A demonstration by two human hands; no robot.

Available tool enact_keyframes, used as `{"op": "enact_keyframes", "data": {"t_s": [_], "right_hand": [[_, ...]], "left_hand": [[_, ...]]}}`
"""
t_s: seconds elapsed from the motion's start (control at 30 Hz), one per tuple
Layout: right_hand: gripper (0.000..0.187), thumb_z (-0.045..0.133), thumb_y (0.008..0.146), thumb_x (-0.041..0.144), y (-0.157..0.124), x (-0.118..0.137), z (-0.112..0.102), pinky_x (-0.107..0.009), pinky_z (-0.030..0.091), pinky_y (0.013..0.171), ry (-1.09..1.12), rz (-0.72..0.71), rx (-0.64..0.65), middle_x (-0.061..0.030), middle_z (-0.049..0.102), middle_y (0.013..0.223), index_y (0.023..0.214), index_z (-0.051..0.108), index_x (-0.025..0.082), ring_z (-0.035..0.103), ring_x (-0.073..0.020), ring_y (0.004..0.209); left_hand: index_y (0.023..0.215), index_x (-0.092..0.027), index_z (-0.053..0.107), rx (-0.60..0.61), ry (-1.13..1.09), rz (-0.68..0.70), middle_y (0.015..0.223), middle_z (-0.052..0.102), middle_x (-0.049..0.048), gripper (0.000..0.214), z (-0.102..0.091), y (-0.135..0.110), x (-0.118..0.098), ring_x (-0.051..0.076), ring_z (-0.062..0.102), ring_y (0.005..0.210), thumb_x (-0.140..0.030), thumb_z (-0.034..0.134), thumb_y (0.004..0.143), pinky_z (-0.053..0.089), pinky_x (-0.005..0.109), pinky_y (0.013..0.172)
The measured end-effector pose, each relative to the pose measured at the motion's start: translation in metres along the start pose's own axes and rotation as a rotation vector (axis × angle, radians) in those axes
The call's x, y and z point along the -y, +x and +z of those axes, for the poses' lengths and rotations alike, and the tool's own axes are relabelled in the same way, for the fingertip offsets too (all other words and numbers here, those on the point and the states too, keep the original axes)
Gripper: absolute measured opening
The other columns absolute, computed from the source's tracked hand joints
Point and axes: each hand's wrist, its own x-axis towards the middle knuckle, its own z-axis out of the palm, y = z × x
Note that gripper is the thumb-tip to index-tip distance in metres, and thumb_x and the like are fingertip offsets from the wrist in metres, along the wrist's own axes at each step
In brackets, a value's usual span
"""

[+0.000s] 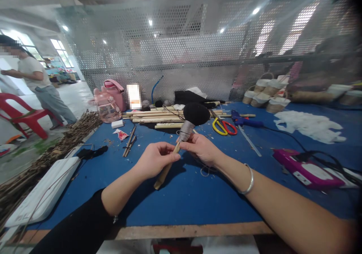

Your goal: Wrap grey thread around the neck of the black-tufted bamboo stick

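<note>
Between my hands, tilted up and away to the right, is a wooden stick (163,177) topped by a round black fabric head (196,113). Grey thread (186,131) is wound around the neck below the head. My left hand (155,158) pinches the bare stick between thumb and fingers. Closed around its upper part, just under the grey winding, is my right hand (206,148); its fingertips are partly hidden behind the stick. A loose loop of thread (207,170) hangs below my right hand.
Behind lie several pale sticks (158,114), scissors (223,127) and a blue glue gun (246,121). A purple power strip (307,173) and white cloth (308,126) are right. A white case (45,193), pink bottle (106,107) and dry twigs (56,144) are left. A person (34,73) stands beyond.
</note>
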Motion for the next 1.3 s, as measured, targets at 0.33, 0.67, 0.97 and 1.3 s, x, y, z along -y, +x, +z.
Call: {"op": "enact_keyframes", "data": {"t_s": [0.33, 0.67, 0.97, 1.3], "right_hand": [[0.033, 0.07, 0.065, 0.04, 0.003, -0.007, -0.001, -0.021, 0.01, 0.034, 0.076, 0.024, 0.042, 0.0109, 0.037, 0.042, 0.079, 0.055, 0.014, 0.02, -0.0021, 0.033], [0.031, 0.07, 0.066, 0.038, 0.0, -0.002, 0.006, -0.022, 0.01, 0.036, 0.066, 0.05, -0.034, 0.0127, 0.031, 0.038, 0.077, 0.053, 0.014, 0.017, -0.0016, 0.032], [0.036, 0.069, 0.065, 0.043, 0.003, -0.004, -0.001, -0.02, 0.009, 0.034, 0.092, 0.076, -0.003, 0.0122, 0.03, 0.039, 0.079, 0.055, 0.013, 0.017, -0.0023, 0.033], [0.029, 0.067, 0.07, 0.039, 0.0, -0.004, 0.002, -0.02, 0.008, 0.033, 0.232, 0.081, 0.1, 0.0118, 0.029, 0.041, 0.075, 0.052, 0.015, 0.015, -0.0025, 0.033]], "left_hand": [[0.089, -0.012, 0.063, 0.135, -0.11, -0.057, 0.069, 0.059, 0.003, 0.043, 0.0, 0.002, 0.004, 0.012, 0.054, 0.06, -0.052, 0.057, 0.074, 0.041, 0.023, 0.055], [0.081, -0.015, 0.058, -0.214, 0.271, 0.145, 0.067, 0.058, -0.0012, 0.027, 0.005, -0.002, 0.001, 0.01, 0.049, 0.06, -0.036, 0.068, 0.066, 0.04, 0.022, 0.058], [0.094, -0.013, 0.065, 0.043, -0.02, 0.021, 0.071, 0.059, 0.0011, 0.032, -0.003, 0.002, -0.001, 0.009, 0.047, 0.061, -0.039, 0.06, 0.075, 0.037, 0.021, 0.058], [0.095, -0.013, 0.063, 0.233, -0.415, -0.175, 0.08, 0.061, 0.0057, 0.04, -0.005, 0.001, 0.004, 0.011, 0.057, 0.062, -0.045, 0.065, 0.071, 0.046, 0.026, 0.063]]}}
